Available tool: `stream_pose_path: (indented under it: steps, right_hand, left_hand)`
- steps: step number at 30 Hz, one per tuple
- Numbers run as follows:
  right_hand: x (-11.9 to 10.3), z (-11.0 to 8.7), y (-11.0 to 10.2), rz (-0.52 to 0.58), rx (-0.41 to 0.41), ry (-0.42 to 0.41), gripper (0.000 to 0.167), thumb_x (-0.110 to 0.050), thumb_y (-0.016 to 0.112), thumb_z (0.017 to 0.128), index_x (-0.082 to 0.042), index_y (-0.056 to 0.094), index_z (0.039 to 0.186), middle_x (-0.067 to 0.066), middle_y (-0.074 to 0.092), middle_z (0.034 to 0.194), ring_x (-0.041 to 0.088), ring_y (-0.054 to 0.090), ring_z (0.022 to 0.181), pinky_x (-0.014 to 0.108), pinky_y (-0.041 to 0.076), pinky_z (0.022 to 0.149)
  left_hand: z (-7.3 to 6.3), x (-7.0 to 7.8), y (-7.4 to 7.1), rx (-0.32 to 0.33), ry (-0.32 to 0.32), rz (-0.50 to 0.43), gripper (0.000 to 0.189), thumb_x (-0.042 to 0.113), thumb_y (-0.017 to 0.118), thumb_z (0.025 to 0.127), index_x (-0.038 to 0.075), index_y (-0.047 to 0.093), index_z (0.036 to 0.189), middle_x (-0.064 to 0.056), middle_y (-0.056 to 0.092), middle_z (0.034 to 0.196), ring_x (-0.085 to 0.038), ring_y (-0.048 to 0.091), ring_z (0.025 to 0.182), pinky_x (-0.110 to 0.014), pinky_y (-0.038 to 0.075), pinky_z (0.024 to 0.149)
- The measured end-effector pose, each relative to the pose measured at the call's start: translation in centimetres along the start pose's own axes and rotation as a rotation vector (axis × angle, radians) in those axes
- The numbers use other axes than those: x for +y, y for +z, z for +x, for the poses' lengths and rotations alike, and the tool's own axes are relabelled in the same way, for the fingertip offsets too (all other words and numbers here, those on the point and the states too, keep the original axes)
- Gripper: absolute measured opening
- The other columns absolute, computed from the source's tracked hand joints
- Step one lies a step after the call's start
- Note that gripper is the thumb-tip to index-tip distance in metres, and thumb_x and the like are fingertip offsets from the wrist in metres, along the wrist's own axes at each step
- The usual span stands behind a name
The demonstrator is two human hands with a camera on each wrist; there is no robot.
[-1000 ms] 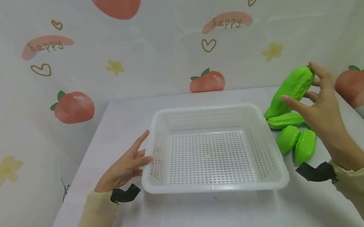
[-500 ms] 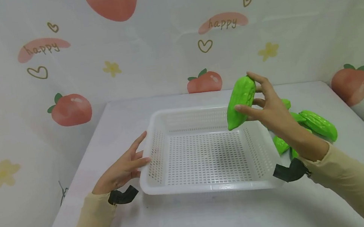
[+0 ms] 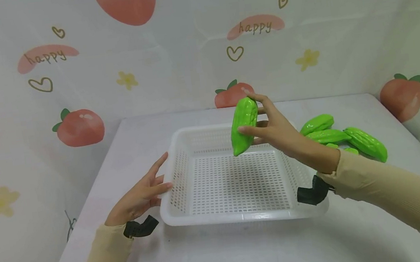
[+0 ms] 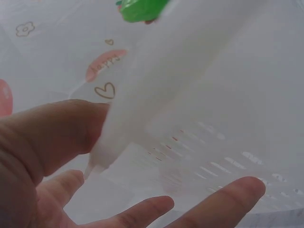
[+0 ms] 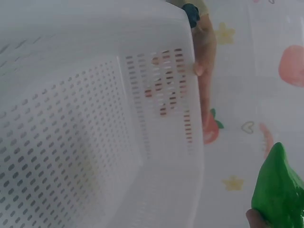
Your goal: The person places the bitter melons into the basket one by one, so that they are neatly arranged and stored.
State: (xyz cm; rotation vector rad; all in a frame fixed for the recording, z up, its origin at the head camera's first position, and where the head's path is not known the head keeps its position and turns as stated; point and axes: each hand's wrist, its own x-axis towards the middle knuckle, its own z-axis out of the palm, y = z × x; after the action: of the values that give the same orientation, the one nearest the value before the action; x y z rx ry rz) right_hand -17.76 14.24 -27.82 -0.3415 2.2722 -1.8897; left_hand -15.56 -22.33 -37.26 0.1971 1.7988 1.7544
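Note:
A bright green, ridged bitter melon [image 3: 244, 124] hangs pointed end down over the white perforated plastic basket [image 3: 246, 217]. My right hand [image 3: 274, 129] holds it between the thumb and the fingers, near the basket's back rim. In the right wrist view, part of the bitter melon [image 5: 280, 192] shows at the lower right. My left hand [image 3: 143, 194] is at the basket's left rim, its thumb at the edge and the other fingers along the outer wall. The left wrist view shows those spread fingers [image 4: 223, 204] against the slotted wall. Nothing lies in the visible part of the basket.
To the right of the basket, several more bitter melons [image 3: 367, 144] lie in a loose group, some partly hidden by the right forearm. The white table [image 3: 217, 256] backs onto a printed curtain [image 3: 185, 55] with peaches and hearts.
My right hand has carried the bitter melon leftward from the group on the right to above the basket. The left hand stays at the basket's left rim.

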Motion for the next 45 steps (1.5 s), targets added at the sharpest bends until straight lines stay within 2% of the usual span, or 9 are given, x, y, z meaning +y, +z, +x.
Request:
stream_pose_path:
  steps: [6, 11, 14, 19, 23, 27, 31, 40, 45]
  right_hand:
    - [0.0, 1.6, 1.8, 0.019, -0.017, 0.015, 0.082, -0.006, 0.067, 0.09, -0.027, 0.018, 0.152, 0.019, 0.029, 0.141, 0.039, 0.054, 0.119, 0.05, 0.055, 0.082]
    - [0.5, 3.1, 3.5, 0.056, -0.042, 0.037, 0.082, -0.005, 0.07, 0.087, -0.029, 0.024, 0.151, 0.02, 0.036, 0.134, 0.038, 0.056, 0.115, 0.047, 0.057, 0.079]
    - [1.0, 3.9, 4.6, 0.067, -0.062, 0.045, 0.083, -0.003, 0.071, 0.086, -0.03, 0.026, 0.15, 0.021, 0.039, 0.131, 0.038, 0.058, 0.114, 0.046, 0.057, 0.078]
    - [2.0, 4.9, 6.4, 0.035, -0.098, 0.068, 0.085, -0.004, 0.073, 0.084, -0.03, 0.027, 0.15, 0.021, 0.038, 0.132, 0.039, 0.057, 0.113, 0.049, 0.057, 0.079]
    - [2.9, 5.6, 7.7, 0.014, -0.129, 0.081, 0.086, -0.005, 0.075, 0.083, -0.03, 0.028, 0.15, 0.021, 0.039, 0.132, 0.038, 0.057, 0.113, 0.046, 0.058, 0.077]
    - [3.8, 6.1, 8.7, -0.013, -0.153, 0.104, 0.086, -0.007, 0.076, 0.082, -0.03, 0.029, 0.15, 0.02, 0.041, 0.132, 0.037, 0.058, 0.113, 0.049, 0.056, 0.081]
    - [4.9, 6.5, 9.5, -0.051, -0.176, 0.136, 0.086, -0.009, 0.077, 0.082, -0.03, 0.029, 0.15, 0.019, 0.042, 0.132, 0.035, 0.058, 0.113, 0.051, 0.055, 0.083]
    - [7.4, 7.2, 10.3, -0.122, -0.25, 0.191, 0.085, -0.012, 0.078, 0.082, -0.027, 0.03, 0.15, 0.02, 0.045, 0.131, 0.033, 0.061, 0.107, 0.043, 0.059, 0.075]
    - [7.9, 7.5, 10.6, -0.109, -0.267, 0.223, 0.083, -0.012, 0.077, 0.083, -0.024, 0.029, 0.15, 0.022, 0.047, 0.13, 0.033, 0.061, 0.106, 0.044, 0.058, 0.076]
  left_hand:
    - [-0.1, 0.1, 0.0, 0.003, 0.004, 0.009, 0.086, 0.013, 0.063, 0.094, 0.048, 0.008, 0.151, -0.019, 0.048, 0.139, -0.028, 0.064, 0.105, -0.035, 0.057, 0.076]
    - [-0.3, 0.0, -0.2, -0.008, 0.015, 0.0, 0.088, 0.011, 0.062, 0.094, 0.046, 0.006, 0.152, -0.022, 0.044, 0.141, -0.03, 0.063, 0.106, -0.044, 0.057, 0.081]
    - [-0.3, 0.0, -0.2, -0.01, 0.011, -0.009, 0.089, 0.01, 0.061, 0.095, 0.047, 0.005, 0.152, -0.022, 0.043, 0.142, -0.03, 0.063, 0.106, -0.044, 0.057, 0.08]
    - [-0.3, -0.1, -0.3, -0.007, 0.008, -0.002, 0.088, 0.009, 0.061, 0.095, 0.047, 0.006, 0.152, -0.021, 0.043, 0.143, -0.03, 0.063, 0.106, -0.043, 0.057, 0.08]
    - [-0.2, -0.1, -0.3, -0.006, 0.01, 0.01, 0.088, 0.01, 0.061, 0.095, 0.048, 0.005, 0.152, -0.021, 0.042, 0.144, -0.031, 0.062, 0.108, -0.046, 0.056, 0.082]
    - [-0.1, -0.1, -0.2, -0.004, 0.009, 0.012, 0.088, 0.011, 0.061, 0.095, 0.048, 0.006, 0.152, -0.021, 0.041, 0.146, -0.033, 0.062, 0.109, -0.048, 0.056, 0.084]
    - [-0.1, -0.1, -0.1, 0.005, 0.002, 0.018, 0.088, 0.011, 0.061, 0.095, 0.049, 0.006, 0.151, -0.021, 0.039, 0.147, -0.033, 0.062, 0.109, -0.049, 0.055, 0.084]
    - [0.0, 0.1, 0.0, 0.006, -0.002, 0.024, 0.089, 0.012, 0.063, 0.094, 0.049, 0.006, 0.151, -0.022, 0.04, 0.146, -0.034, 0.063, 0.108, -0.048, 0.056, 0.083]
    - [0.0, 0.2, 0.1, 0.01, -0.003, 0.028, 0.089, 0.012, 0.063, 0.094, 0.049, 0.006, 0.151, -0.022, 0.039, 0.147, -0.034, 0.062, 0.109, -0.049, 0.056, 0.083]
